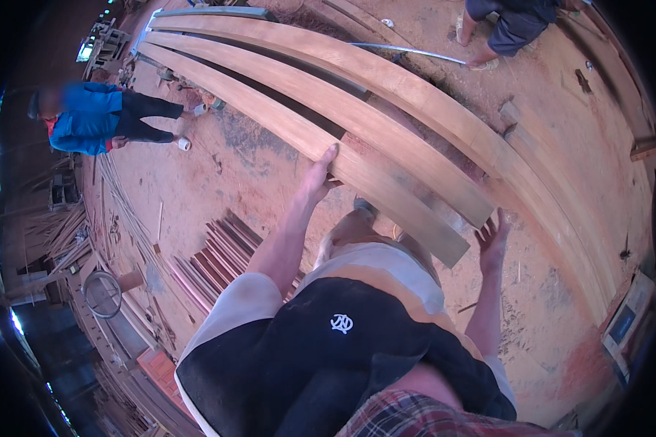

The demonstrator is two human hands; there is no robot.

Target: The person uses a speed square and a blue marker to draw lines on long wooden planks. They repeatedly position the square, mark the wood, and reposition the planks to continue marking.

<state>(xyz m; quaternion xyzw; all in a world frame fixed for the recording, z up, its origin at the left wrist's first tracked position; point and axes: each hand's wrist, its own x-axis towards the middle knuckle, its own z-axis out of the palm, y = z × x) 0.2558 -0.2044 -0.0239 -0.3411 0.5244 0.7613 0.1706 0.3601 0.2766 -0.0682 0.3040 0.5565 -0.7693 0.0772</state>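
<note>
My left hand (319, 176) grips the edge of the nearest long wooden plank (397, 193), thumb on its top face and fingers curling beneath. Beside the near end of a second plank (408, 162) is my right hand (493, 239), its fingers spread; one or two fingertips seem close to that end, though contact is unclear. A third, longer plank (444, 108) lies beyond these two. All three run toward the far left, spaced apart, and look bent by the lens.
A person in a blue jacket (91, 116) stands at the left; another person's legs (506, 33) show at the far right. Reddish wood strips (222, 255) lie left of my legs. A thin metal bar (412, 49) crosses beyond the planks. A round metal ring (87, 295) stands at lower left.
</note>
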